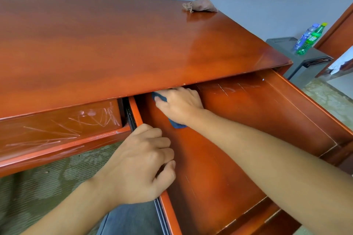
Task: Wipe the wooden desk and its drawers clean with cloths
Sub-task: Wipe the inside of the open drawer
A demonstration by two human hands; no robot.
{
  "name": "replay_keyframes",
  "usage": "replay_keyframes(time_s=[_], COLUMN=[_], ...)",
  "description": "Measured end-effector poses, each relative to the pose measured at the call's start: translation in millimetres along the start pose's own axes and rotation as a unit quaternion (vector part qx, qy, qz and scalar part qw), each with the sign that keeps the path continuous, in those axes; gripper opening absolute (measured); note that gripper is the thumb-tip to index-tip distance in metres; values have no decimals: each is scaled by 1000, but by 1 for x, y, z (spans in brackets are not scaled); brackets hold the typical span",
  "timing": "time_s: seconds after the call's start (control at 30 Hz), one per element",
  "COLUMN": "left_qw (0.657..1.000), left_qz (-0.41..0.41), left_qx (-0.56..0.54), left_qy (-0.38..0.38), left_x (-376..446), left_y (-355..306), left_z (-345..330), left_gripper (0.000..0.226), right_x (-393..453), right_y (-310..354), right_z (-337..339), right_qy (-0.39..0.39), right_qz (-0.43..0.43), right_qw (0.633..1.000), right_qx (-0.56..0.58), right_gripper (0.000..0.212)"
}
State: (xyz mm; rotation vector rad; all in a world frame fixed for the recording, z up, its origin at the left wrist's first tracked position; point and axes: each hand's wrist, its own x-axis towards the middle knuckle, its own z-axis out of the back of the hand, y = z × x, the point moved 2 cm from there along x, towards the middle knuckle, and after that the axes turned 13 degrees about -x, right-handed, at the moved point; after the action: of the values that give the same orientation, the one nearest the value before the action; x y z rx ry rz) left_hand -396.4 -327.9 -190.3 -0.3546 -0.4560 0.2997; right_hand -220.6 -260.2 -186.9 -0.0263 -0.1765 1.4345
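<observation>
Right hand (pixel 178 104) presses blue cloth (pixel 176 124) deep in open drawer (pixel 219 158); left hand (pixel 142 166) grips drawer side. Risk: knuckles scraping worktop (pixel 114 44) edge.

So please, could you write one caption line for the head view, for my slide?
Right hand wipes inside the open drawer with a blue cloth; left hand grips its side.

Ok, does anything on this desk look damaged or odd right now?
Yes. The shallow middle drawer carries pale criss-cross scratches, with fainter ones at the back of the open right drawer. The desk top's front right corner looks chipped. A brown cloth lies crumpled at the far edge.
</observation>
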Motion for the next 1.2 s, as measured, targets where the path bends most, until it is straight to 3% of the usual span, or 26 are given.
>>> replay_keyframes(time_s=[0.07,0.23,0.3,0.4,0.47,0.53,0.63,0.67,0.8,0.9,1.03,1.1,1.2], left_qw=[1000,1000,1000,1000,1000,1000,1000,1000,1000,1000,1000,1000,1000], left_qz=[1,4,7,8,10,12,8,8,6,9,14,14,18], left_qx=[0,2,4,0,0,0,-14,-12,2,0,-7,-11,-13], left_qy=[-1,-5,-5,-4,-5,-10,-8,-11,-6,-12,-15,-14,-12], left_x=[0,1,0,0,1,2,0,1,0,0,-1,1,2], left_y=[0,-4,-3,-2,-3,-3,-3,-2,-2,-1,-1,-2,-1], left_z=[1,-3,-3,-2,-2,-4,-6,-5,-4,-5,-6,-6,-7], left_gripper=[35,33,34,33,33,33,33,34,35,35,34,33,32], right_x=[13,-27,-20,10,14,-1,-46,-45,-8,-7,-56,-75,-67], right_y=[12,23,-1,-42,-42,-19,11,4,-42,-40,-44,-50,-58], right_z=[0,4,0,-7,-5,-3,2,0,-13,-16,-19,-21,-20], right_qy=[-26,11,-1,18,20,16,22,20,21,17,-15,-3,2], right_qz=[-22,150,93,-100,-143,-79,120,133,-116,-166,-43,6,-6], right_qw=[999,988,996,993,989,997,992,991,990,984,997,1000,999], right_qx=[-13,30,2,-60,-36,-7,14,4,-74,-53,59,23,-51], right_gripper=[35,30,38,40,40,38,47,49,45,45,56,56,61])
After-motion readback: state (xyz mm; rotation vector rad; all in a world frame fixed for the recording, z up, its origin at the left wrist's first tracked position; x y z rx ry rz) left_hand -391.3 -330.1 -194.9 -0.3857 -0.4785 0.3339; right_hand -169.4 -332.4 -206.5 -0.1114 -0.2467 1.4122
